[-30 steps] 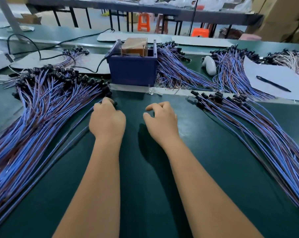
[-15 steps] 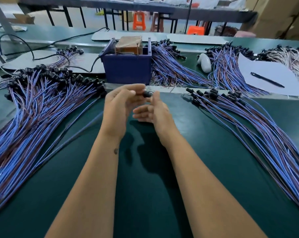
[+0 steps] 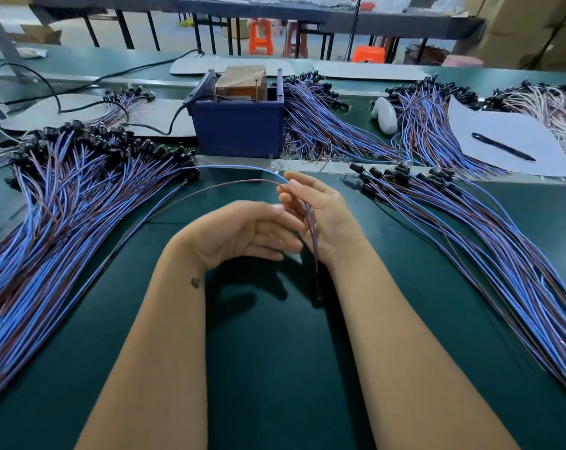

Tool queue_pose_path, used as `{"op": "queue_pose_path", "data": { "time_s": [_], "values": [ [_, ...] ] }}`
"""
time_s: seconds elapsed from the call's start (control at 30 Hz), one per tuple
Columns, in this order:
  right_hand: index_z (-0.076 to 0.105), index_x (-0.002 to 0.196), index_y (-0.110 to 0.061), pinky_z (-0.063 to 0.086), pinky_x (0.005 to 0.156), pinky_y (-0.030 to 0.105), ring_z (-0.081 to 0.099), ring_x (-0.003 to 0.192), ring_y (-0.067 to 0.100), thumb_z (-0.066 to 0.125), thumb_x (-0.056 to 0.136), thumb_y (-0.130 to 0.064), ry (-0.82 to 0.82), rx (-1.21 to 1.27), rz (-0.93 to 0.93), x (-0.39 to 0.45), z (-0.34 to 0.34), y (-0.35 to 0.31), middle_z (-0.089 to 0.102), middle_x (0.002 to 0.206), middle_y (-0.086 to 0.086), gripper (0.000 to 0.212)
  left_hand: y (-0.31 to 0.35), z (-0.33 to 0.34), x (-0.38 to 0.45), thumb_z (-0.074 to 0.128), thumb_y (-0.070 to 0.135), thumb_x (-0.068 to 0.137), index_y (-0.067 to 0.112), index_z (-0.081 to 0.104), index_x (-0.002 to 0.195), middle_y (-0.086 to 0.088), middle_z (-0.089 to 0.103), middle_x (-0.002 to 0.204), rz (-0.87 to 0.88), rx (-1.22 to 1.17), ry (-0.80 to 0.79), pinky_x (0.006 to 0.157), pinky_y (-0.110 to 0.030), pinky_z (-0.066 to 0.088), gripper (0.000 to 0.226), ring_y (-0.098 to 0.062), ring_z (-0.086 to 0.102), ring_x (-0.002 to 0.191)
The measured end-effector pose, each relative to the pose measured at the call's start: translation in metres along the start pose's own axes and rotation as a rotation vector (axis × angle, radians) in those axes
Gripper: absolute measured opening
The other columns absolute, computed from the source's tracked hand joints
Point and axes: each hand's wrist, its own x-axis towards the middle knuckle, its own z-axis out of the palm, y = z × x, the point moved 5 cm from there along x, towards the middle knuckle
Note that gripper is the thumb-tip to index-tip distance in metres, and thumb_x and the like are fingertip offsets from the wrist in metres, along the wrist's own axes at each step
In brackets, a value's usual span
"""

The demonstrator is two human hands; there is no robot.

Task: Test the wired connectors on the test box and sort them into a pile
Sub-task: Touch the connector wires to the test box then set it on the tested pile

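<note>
Here, head view, one entry. Centre of frame: right hand (image 3: pixel 320 219), palm up, fingers lightly curled, pinching one wired connector (image 3: pixel 311 228) by its wires; blue and brown strands arc away to the left while the black plug end hangs below the wrist, likely so the bare ends can be brought to the tester. Left hand (image 3: pixel 242 232), just beside it, fingers straight and holding nothing that shows. Upper centre: one blue test box (image 3: pixel 239 125), within reach beyond the hands. Left of frame: one large pile (image 3: pixel 64 196), plugs pointing away. Right of frame: one smaller pile (image 3: pixel 470 228), probably the sorted lot. Upper right: one paper sheet (image 3: pixel 509 141), one pen (image 3: pixel 502 151) on it.
</note>
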Motion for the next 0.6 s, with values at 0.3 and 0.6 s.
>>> {"op": "queue_pose_path", "data": {
  "time_s": [0.3,0.6],
  "values": [
    [0.066,0.087,-0.010,0.053,0.058,0.022,0.062,0.054,0.014,0.058,0.093,-0.002,-0.113,-0.316,-0.064,-0.002,0.012,0.006,0.069,0.068,0.006,0.013,0.005,-0.052,-0.009,0.050,0.029,0.103,0.023,0.073,0.088,0.002,0.075,0.080,0.330,-0.131,0.773,0.067,-0.024,0.054,0.028,-0.013,0.073,0.078],
    [0.062,0.090,-0.011,0.051,0.059,0.022,0.061,0.055,0.013,0.060,0.094,-0.005,-0.128,-0.547,-0.095,-0.006,0.019,0.013,0.066,0.070,0.009,0.008,0.015,-0.034,-0.002,0.058,0.016,0.098,0.022,0.073,0.097,0.005,0.068,0.075,0.426,-0.016,0.769,0.083,-0.044,0.050,0.015,-0.015,0.062,0.073]
  ]
}}
